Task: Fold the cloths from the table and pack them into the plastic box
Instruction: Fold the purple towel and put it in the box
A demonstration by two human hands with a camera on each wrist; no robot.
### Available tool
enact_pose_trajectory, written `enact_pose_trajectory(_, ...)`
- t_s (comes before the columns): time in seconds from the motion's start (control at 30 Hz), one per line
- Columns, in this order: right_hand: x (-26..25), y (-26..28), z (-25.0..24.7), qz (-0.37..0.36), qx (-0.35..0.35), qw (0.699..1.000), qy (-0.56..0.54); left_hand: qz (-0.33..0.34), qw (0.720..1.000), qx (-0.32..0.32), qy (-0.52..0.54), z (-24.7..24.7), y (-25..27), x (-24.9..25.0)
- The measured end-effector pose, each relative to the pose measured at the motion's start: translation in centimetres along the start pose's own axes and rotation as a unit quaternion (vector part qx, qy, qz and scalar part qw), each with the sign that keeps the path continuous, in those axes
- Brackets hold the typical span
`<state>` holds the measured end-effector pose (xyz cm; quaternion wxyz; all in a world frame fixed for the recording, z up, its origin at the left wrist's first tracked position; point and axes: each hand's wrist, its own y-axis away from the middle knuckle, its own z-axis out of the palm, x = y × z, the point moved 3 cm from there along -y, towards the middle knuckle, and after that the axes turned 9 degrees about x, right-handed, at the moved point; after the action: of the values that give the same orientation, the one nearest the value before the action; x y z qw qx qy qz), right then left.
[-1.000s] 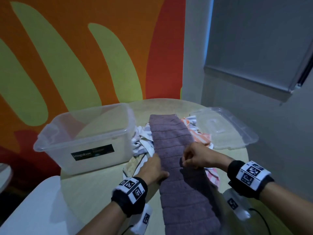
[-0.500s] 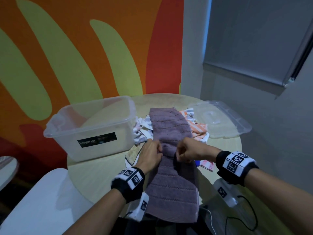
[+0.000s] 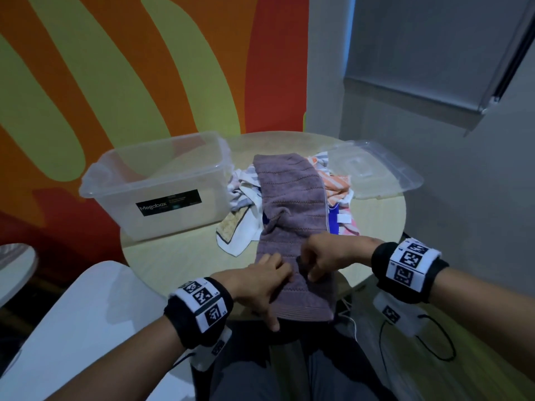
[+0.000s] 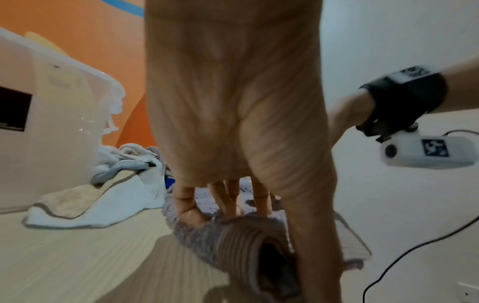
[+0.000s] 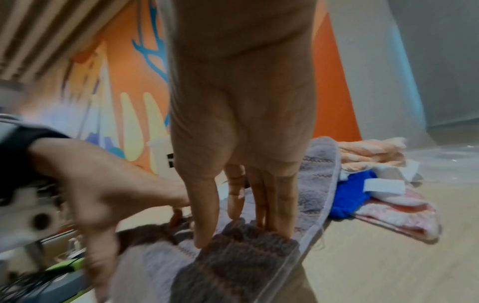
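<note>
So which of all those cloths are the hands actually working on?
The long purple towel, stretched down the table's middle over the heap. Both the left hand and right hand hold its near end; the striped, white and blue cloths lie untouched.

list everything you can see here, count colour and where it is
purple towel: 1, greyish purple, long strip down the middle of the table, near end hanging over the edge
loose cloths: a heap, count unclear, white, grey-striped, orange-striped, pink and blue, under and on both sides of the purple towel
plastic box: 1, clear with a black label, left on the table, no cloth seen inside
lid: 1, clear, far right of the table
table: 1, round, pale wood
chair: 1, white, lower left
wrist bands: 2, black with white markers, one on each wrist
left hand: grips the towel's near end
right hand: pinches the towel beside it
</note>
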<state>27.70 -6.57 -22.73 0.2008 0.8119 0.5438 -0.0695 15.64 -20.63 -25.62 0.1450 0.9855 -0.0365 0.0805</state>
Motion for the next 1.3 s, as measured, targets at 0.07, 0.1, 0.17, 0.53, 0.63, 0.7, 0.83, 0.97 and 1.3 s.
enact_pose_trajectory(0.07,-1.2,1.5,0.7,-0.009,0.011,0.999,0.046,0.017,0.998,0.044,-0.045,0.5,0.0,0.6)
enact_pose_trajectory(0.1,-1.8,2.3,1.0,-0.013,0.013,0.998,0.056,0.019,0.997,0.057,-0.039,0.5,0.0,0.8)
enact_pose_trajectory(0.17,-2.6,3.5,1.9,-0.016,0.016,0.998,0.054,0.020,0.998,0.061,0.004,0.1,0.2,0.9)
enact_pose_trajectory(0.53,-4.4,5.3,4.3,-0.064,0.111,0.979,0.160,0.000,0.994,0.086,0.066,-1.5,1.0,0.8)
enact_pose_trajectory(0.63,-2.8,4.8,1.6,-0.022,0.105,0.992,0.068,-0.020,0.988,0.088,0.128,-2.2,1.0,0.0)
enact_pose_trajectory(0.7,-1.9,4.5,0.7,-0.009,0.103,0.994,0.026,-0.018,0.987,0.076,0.141,-2.3,1.0,0.0)
enact_pose_trajectory(0.83,-1.6,3.9,0.4,-0.016,0.073,0.997,0.017,0.025,0.994,0.061,0.090,-2.2,0.6,1.0)
enact_pose_trajectory(0.97,-0.2,1.7,-2.9,-0.023,0.116,0.993,-0.013,-0.009,0.979,0.160,0.123,-6.2,-0.5,-1.3)
enact_pose_trajectory(1.3,0.7,-0.6,-6.2,-0.045,0.210,0.976,-0.035,-0.033,0.946,0.281,0.159,-10.0,-2.8,-3.3)
